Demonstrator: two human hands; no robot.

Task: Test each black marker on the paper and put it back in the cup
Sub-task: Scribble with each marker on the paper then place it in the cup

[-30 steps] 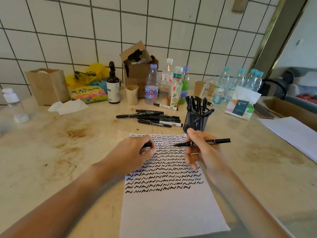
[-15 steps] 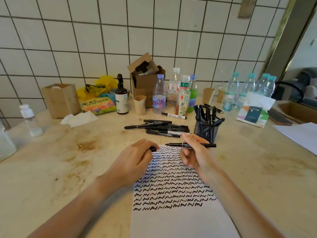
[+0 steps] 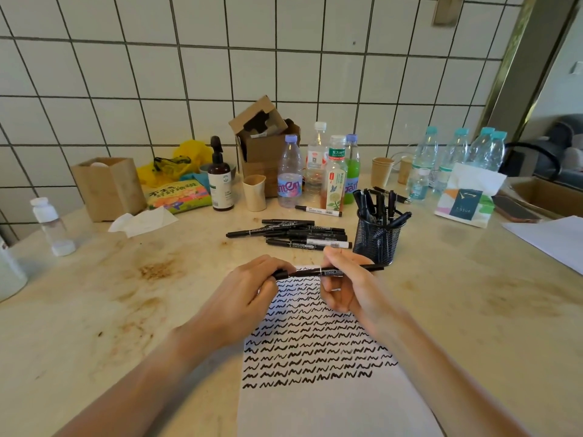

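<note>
Both hands held 1 marker level above the paper's far edge, the left hand pinching its cap end, the right hand gripping its barrel, near the cup.

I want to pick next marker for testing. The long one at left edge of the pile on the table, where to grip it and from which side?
Grip the long marker at its left end, from above. That end sticks out clear of the pile; it lies flat, so pinch across the barrel.
</note>
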